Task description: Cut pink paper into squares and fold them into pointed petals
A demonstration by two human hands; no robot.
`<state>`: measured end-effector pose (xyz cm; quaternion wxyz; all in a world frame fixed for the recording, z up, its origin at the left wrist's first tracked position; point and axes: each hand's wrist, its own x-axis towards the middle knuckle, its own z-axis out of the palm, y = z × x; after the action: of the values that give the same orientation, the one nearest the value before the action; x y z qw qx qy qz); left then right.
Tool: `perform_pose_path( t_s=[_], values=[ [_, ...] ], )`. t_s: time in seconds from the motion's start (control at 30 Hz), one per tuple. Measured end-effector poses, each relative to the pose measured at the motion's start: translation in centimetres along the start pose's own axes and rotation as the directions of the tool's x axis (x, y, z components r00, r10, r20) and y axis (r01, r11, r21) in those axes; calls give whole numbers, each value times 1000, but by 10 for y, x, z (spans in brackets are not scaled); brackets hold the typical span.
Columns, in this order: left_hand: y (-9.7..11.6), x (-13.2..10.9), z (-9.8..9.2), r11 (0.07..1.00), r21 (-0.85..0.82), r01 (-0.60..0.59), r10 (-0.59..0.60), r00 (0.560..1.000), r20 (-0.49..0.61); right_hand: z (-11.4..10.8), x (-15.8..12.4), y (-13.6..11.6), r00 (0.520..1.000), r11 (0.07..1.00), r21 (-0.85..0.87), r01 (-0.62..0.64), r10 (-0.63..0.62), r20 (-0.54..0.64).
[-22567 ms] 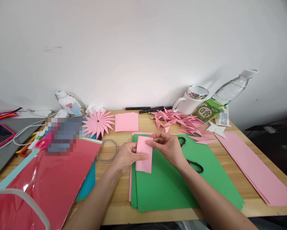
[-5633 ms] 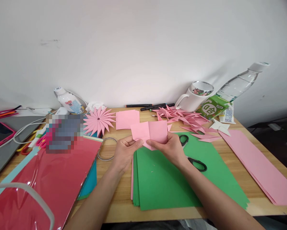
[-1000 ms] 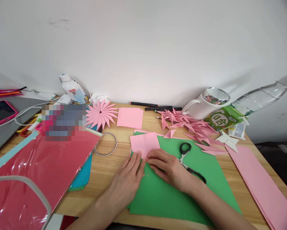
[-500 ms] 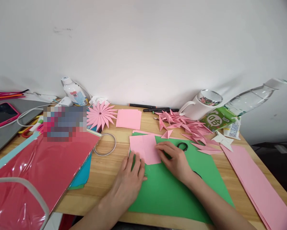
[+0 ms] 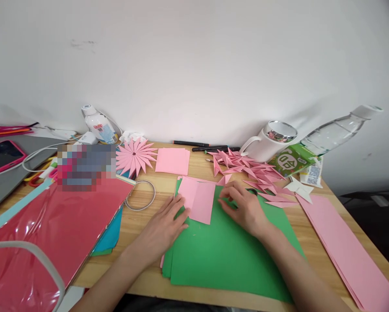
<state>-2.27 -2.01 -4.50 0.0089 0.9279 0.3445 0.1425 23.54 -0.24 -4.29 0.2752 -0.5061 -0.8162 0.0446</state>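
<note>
A pink square of paper (image 5: 202, 201) with a crease down its middle lies slightly turned on the stacked green sheets (image 5: 220, 260). My left hand (image 5: 166, 223) rests flat at the paper's left edge, its fingertips touching it. Just off the right edge hovers my right hand (image 5: 243, 206), fingers loosely curved and apart, with nothing seen between them. Behind its knuckles, part of a black scissors handle (image 5: 252, 191) shows; the rest is hidden by the hand.
Behind are a pink paper stack (image 5: 172, 161), a folded pink pinwheel shape (image 5: 134, 154) and many folded pink pieces (image 5: 246, 167). A white mug (image 5: 266, 143), tilted clear bottle (image 5: 337, 132) and long pink strips (image 5: 347, 251) stand right. Red sheets in plastic (image 5: 64, 221) cover the left.
The pink square has turned clockwise. My left hand has slid up and left along its edge, and my right hand has come off it to the right. The green sheets have shifted, baring lower layers.
</note>
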Motion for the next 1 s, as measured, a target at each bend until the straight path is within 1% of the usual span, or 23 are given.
perform_pose_path(
  t_s=[0.07, 0.17, 0.23, 0.3, 0.4, 0.47, 0.53, 0.63, 0.7, 0.77, 0.83, 1.0],
  values=[
    [-2, -2, 1, 999, -36, -2, 1, 1000, -19, -4, 1, -7, 990, 989, 68, 132, -134, 34],
    [-2, -1, 2, 998, -70, -1, -2, 999, -49, -5, 2, -16, 955, 954, 142, 266, -280, 96],
    [-1, 2, 0, 996, -87, 1, -7, 998, -67, -3, 3, -18, 936, 934, 198, 299, -327, 131],
    [0, 6, -4, 995, -103, 10, -19, 997, -80, 0, 3, -19, 929, 922, 259, 286, -334, 163],
    [1, 14, -10, 989, -148, 29, -40, 997, -71, 8, 3, -21, 947, 915, 344, 210, -278, 159],
    [1, 19, -12, 979, -201, 33, -41, 999, -36, 15, 4, -24, 975, 925, 354, 137, -188, 114],
    [-1, 22, -14, 964, -263, 34, -34, 999, 5, 22, 5, -28, 994, 941, 331, 63, -89, 66],
    [-7, 25, -13, 934, -355, 30, -18, 999, 39, 29, 6, -34, 998, 952, 300, -53, 46, 30],
    [-12, 26, -12, 906, -422, 26, -11, 999, 38, 31, 6, -37, 992, 950, 288, -123, 121, 24],
    [-16, 27, -9, 872, -489, 30, -24, 1000, 19, 31, 7, -39, 988, 949, 274, -155, 153, 29],
    [-18, 28, -6, 837, -546, 45, -62, 998, -13, 31, 8, -40, 987, 952, 262, -158, 152, 41],
    [-15, 30, -2, 776, -622, 107, -170, 984, -43, 28, 10, -42, 988, 958, 240, -154, 148, 42]
  ],
)
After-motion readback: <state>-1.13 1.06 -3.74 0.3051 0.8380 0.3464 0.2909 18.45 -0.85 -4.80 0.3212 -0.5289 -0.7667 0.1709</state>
